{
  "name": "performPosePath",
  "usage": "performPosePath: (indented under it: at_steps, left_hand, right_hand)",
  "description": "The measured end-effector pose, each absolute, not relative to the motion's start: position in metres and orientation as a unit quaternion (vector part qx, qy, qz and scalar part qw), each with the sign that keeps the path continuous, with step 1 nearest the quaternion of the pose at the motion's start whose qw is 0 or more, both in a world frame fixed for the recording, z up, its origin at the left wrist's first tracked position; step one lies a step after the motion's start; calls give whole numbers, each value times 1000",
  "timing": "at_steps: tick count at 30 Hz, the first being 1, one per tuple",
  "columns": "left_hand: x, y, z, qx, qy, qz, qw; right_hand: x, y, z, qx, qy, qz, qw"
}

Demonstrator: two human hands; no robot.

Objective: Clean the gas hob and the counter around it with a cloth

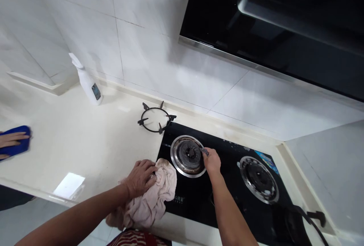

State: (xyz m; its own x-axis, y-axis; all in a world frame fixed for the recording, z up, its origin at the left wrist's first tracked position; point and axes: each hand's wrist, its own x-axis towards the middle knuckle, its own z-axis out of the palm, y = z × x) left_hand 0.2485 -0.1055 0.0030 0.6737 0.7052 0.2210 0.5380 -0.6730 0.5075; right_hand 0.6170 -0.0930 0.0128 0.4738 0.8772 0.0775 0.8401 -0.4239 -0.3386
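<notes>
My right hand [212, 161] pinches a small grey, rough-looking scrubber [204, 151] at the right rim of the left gas burner [186, 155]. Brown grime marks that burner's metal ring. Curled over a crumpled pale pink towel [150, 204], my left hand [141, 177] grips it at the near left corner of the black glass gas stove [196, 204]. The towel lies partly on the stove and partly on the counter. A black pan support ring [143, 124], taken off the burner, rests on the counter behind the stove's left corner.
A white spray bottle [90, 88] stands by the back wall. At the far left, another person's hand [11, 139] presses a blue cloth [21, 149] on the cream counter [113, 132]. A right burner [259, 179] shows whitish foam spots. Above hangs a black range hood [270, 30].
</notes>
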Motion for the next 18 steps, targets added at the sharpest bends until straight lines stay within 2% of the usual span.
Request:
performPosePath:
  at_steps: [5,10,14,18]
  left_hand:
    - [248,-105,1,892,347,200,210]
    - [248,-104,-2,889,347,209,213]
    - [249,-105,0,890,348,200,217]
    - [249,-106,3,890,355,191,214]
  right_hand:
    - [583,-136,-18,-818,-537,44,203]
    - [571,-183,-36,-772,-561,38,297]
    - [599,-142,-11,-807,-493,33,325]
    - [611,-90,2,-821,-476,91,301]
